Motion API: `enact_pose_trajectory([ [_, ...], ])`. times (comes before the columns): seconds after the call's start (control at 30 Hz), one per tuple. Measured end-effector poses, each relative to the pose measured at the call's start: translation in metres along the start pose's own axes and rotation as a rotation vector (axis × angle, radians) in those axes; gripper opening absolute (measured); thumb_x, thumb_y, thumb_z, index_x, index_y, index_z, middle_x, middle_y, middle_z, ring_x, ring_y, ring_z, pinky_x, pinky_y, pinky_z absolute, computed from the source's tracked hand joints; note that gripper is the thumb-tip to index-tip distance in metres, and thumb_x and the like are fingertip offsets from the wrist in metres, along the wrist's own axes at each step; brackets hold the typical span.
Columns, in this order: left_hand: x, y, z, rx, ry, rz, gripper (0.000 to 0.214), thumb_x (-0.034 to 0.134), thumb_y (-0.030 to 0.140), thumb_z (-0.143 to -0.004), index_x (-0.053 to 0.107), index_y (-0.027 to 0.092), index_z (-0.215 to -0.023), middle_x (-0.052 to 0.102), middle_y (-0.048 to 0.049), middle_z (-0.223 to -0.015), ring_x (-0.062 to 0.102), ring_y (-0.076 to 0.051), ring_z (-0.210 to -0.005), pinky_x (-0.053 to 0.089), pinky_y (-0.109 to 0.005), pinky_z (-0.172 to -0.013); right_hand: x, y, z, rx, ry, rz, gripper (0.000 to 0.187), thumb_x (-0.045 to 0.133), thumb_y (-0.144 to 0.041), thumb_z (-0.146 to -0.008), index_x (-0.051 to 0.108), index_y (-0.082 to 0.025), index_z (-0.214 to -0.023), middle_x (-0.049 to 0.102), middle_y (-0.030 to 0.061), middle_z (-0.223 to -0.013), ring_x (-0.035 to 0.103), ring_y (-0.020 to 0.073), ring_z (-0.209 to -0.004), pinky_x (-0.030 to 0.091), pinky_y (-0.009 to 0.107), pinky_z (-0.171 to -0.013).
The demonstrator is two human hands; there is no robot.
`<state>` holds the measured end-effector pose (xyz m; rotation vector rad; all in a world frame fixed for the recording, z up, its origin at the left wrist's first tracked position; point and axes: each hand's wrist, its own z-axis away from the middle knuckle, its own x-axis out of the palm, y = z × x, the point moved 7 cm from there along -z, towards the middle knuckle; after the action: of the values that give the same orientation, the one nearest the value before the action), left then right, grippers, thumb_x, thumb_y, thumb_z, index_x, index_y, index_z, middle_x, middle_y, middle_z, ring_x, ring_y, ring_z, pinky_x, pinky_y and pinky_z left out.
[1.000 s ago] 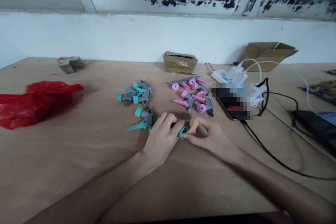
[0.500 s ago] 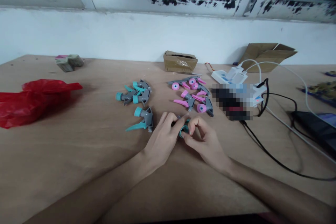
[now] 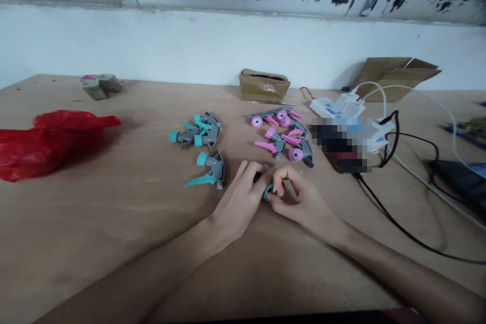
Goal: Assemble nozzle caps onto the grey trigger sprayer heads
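Between my hands is a spray trigger head with a teal collar (image 3: pixel 267 192); most of its body is hidden by my fingers. My left hand (image 3: pixel 243 197) is closed around the body. With thumb and index finger, my right hand (image 3: pixel 296 190) pinches the teal collar. Just left of my hands lies a grey spray trigger head with a teal lever and cap (image 3: pixel 213 169). Behind it sit several more teal-and-grey spray trigger heads (image 3: pixel 199 134) in a group. A cluster of pink-and-grey spray trigger heads (image 3: pixel 281 136) lies beyond my hands.
A red plastic bag (image 3: pixel 64 142) lies at the left. A small cardboard box (image 3: pixel 264 86) and an open carton (image 3: pixel 395 76) stand by the wall. To the right are a power strip (image 3: pixel 322 109) with plugs, a blurred-out device (image 3: pixel 341 144) and a black cable (image 3: pixel 383 223).
My right finger and thumb have shifted on the teal collar, which now shows less between my hands. The whole view has moved slightly; the other spray heads lie as before.
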<state>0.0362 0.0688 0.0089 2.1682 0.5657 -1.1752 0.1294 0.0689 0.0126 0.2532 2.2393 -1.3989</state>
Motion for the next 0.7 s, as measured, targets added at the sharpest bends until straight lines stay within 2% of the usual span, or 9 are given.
enact_pose_trajectory([
  [0.33, 0.004, 0.0, 0.0, 0.027, 0.015, -0.031, 0.021, 0.041, 0.006, -0.084, 0.051, 0.014, -0.099, 0.046, -0.0081, -0.101, 0.043, -0.021, -0.095, 0.046, -0.035, -0.083, -0.006, -0.014, 0.002, -0.112, 0.152, 0.121, 0.025, 0.05, -0.002, -0.062, 0.036, -0.022, -0.07, 0.044, -0.0083, -0.065, 0.044, 0.01, -0.064, 0.029, 0.032, -0.074],
  [0.7, 0.005, 0.005, -0.003, 0.019, -0.009, -0.069, 0.019, 0.041, 0.003, -0.081, 0.054, 0.013, -0.092, 0.048, -0.0093, -0.1, 0.044, -0.022, -0.095, 0.048, -0.035, -0.081, -0.005, -0.022, 0.005, -0.17, 0.159, 0.166, 0.028, 0.046, 0.0, -0.058, 0.034, -0.021, -0.071, 0.042, -0.0076, -0.066, 0.043, 0.0098, -0.063, 0.029, 0.035, -0.08],
])
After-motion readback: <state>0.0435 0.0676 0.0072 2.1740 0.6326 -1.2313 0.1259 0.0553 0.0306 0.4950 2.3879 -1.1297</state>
